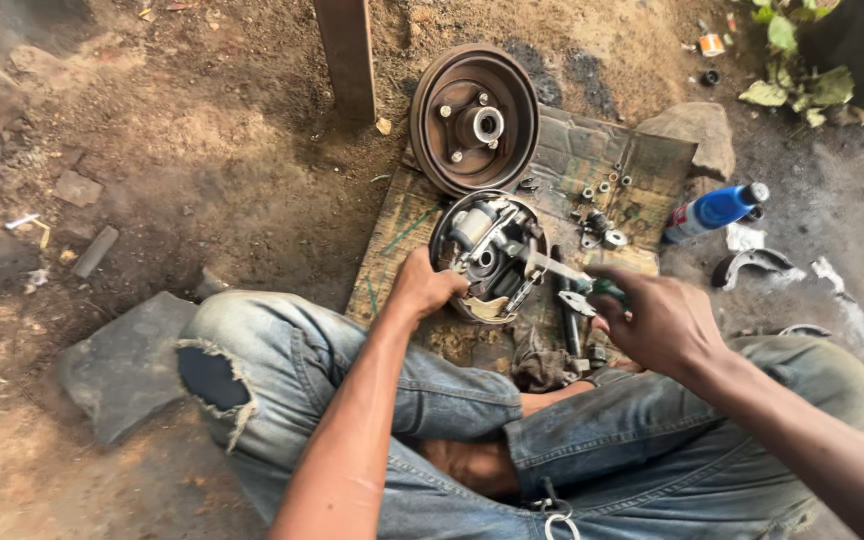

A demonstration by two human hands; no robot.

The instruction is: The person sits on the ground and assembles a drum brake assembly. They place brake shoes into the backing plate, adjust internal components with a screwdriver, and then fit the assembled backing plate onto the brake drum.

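A round brake backing plate (pixel 488 256) with springs and a wheel cylinder lies on a piece of cardboard (pixel 592 160) in front of my crossed legs. My left hand (pixel 422 284) grips its left rim. My right hand (pixel 652 318) holds a green-handled screwdriver (pixel 562 268) whose shaft reaches into the plate's middle. Just beyond the plate a rusty brake drum (pixel 474 118) lies face up.
Small nuts and fittings (pixel 600 222) are scattered on the cardboard, pliers (pixel 574 302) and a dirty rag (pixel 537 362) lie near my right knee. A blue spray can (pixel 714 210), a curved brake shoe (pixel 752 266), a rock (pixel 694 128) and a wooden post (pixel 346 55) stand around on bare dirt.
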